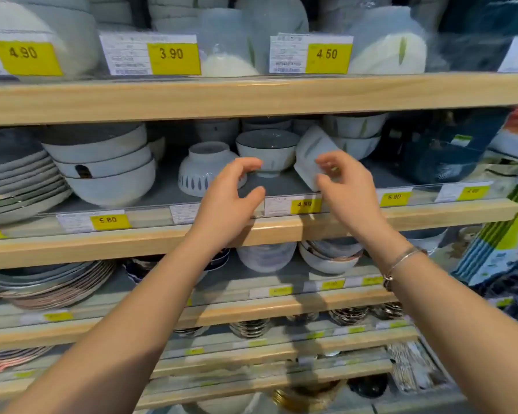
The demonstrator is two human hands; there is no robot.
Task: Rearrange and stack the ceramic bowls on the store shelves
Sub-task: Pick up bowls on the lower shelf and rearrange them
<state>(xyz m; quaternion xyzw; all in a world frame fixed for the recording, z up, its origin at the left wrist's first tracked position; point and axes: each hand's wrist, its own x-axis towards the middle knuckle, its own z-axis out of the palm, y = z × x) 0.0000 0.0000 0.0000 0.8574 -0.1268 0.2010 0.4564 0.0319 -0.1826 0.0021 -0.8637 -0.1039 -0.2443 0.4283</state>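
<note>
The left hand (231, 201) hovered with fingers loosely curved, holding nothing, just above the front edge of the middle shelf (275, 231). The right hand (346, 189) had its fingertips at the tilted bowl (311, 147); blur hid whether they pinched it or only touched it. That bowl leaned on its side near the front edge, beside the upright bowl (266, 149), with an overturned bowl (202, 167) further left. The sound course seemed to be to take the tilted bowl with both hands, level it, then lower it squarely into the upright one.
</note>
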